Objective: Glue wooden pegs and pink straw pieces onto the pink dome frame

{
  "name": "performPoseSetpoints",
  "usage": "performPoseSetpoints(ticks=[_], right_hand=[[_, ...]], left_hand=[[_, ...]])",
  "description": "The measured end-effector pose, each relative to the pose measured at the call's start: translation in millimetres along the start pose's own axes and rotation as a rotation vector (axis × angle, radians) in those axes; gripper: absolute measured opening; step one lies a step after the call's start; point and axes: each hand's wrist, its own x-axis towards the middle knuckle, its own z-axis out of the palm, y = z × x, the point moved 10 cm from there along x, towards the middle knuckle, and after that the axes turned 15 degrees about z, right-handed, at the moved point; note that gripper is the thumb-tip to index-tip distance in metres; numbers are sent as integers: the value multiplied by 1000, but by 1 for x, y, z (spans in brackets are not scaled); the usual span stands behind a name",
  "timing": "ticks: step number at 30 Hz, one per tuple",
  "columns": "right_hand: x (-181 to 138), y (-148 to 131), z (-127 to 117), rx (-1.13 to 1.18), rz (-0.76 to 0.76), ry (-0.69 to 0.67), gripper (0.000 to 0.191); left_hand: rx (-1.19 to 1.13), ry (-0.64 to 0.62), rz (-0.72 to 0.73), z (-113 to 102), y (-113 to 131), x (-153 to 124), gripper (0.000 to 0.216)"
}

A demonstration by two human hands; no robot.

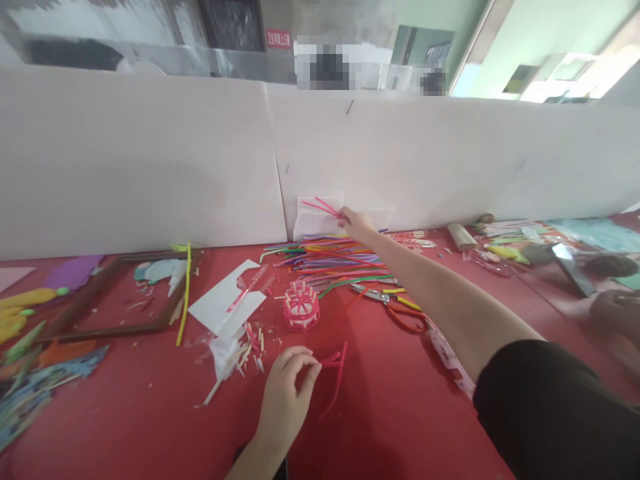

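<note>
My left hand [295, 373] is low in the middle, thumb and fingertips pinched on a bent red pipe cleaner [341, 367] with short ends and one long drooping tail. Farther off, my right hand [355, 223] reaches over the heap of pipe cleaners [340, 260]. Its fingers are closed on pink pipe cleaners [323, 208], whose free ends fan out to the left in front of a white sheet. Between the hands stands a small round pink pipe cleaner frame [301, 307] with short wooden sticks. Pliers [373, 293] with red and yellow handles lie under my right forearm.
A tall white partition [150, 167] backs the red table [400, 413]. At left lie a brown wooden frame [110, 331] and a yellow pipe cleaner [185, 293]. White paper [210, 310] and stick scraps [250, 347] sit nearer. Another person's hand [617, 313] is at far right by a phone [573, 267].
</note>
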Motion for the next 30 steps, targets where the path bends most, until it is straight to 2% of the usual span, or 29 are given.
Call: performPoseSetpoints(ticks=[4,6,9,11,13,16,19,21,25,28,30], right_hand=[[-15,-19,-39,117,-61,114,33],[-27,-30,-61,139,-97,172,38],[-43,-38,-74,109,-98,182,43],[-52,-34,-62,51,-62,108,38],[-62,-26,-34,-16,-42,-10,30],[-85,-15,17,-98,-83,-182,34],[-106,-7,50,-168,-125,-274,35],[-115,-1,55,-213,-123,-272,36],[-129,21,36,-296,-56,-219,37],[-150,57,26,-388,70,-275,36],[-169,84,27,-457,149,-351,35]], left_hand=[[4,3,7,-1,1,0,19],[4,4,15,-1,2,0,19],[4,4,28,0,3,1,19],[7,-2,36,0,5,2,19],[15,-9,38,0,5,3,21],[44,-12,36,-1,6,5,23],[104,-4,45,-5,6,5,23],[162,-5,52,-7,5,4,20],[254,-28,33,-8,-3,1,12],[269,-41,12,-7,-5,2,18],[248,-74,17,-4,2,2,21]])
